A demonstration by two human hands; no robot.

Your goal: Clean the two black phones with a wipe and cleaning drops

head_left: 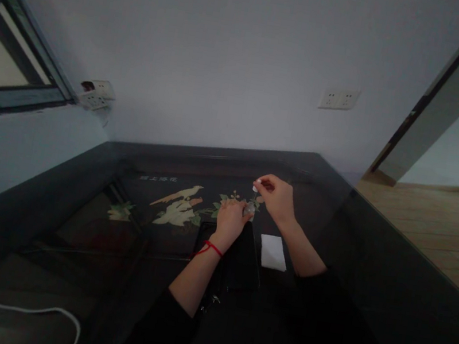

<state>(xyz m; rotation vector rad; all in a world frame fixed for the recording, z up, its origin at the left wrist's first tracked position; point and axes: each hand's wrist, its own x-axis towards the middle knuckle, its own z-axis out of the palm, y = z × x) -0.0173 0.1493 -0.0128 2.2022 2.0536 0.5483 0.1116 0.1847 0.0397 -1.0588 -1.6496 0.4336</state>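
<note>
My left hand (230,217), with a red string round its wrist, is closed round a small clear bottle (249,209) that stands on the dark table (371,264). Just above the bottle my right hand (278,198) pinches a small white-tipped thing (255,188), perhaps a cap or dropper; I cannot make out which. Both hands are over the far middle of the table, beside the painted bird and flower design (180,206).
A dark flat slab (238,255) lies under my left wrist, with a white folded tissue (272,252) to its right. A white cable (37,313) curves at the lower left. Wall sockets (338,99) are on the back wall. An open doorway with a wooden floor (435,222) is on the right.
</note>
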